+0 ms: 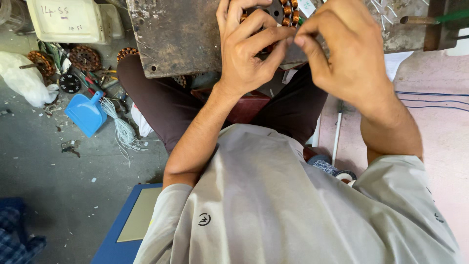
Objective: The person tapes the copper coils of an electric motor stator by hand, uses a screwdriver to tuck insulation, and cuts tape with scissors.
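The wound stator (286, 12), a dark ring set with copper-coloured coils, is seen at the top edge of the view, lying on the worn wooden board (181, 39) and largely hidden behind the fingers. The left hand (249, 54) is curled over the stator's near side, its fingers bent and pressed together against the coils; whether anything is pinched between them cannot be told. The right hand (342, 54) is held just beside the left, its thumb and forefinger brought tightly together at the stator's near edge, where the two hands touch; a thin wire may be held there, but it is too fine to be made out. The board is rested across the person's lap, over dark trousers (156, 102). Left of the board, on the grey floor, a blue dustpan (86, 113) is laid, with a bundle of white wire (122, 129) just beside it. Beyond the dustpan, further left of the board, two more copper-wound stators (84, 57) are scattered among small tools.
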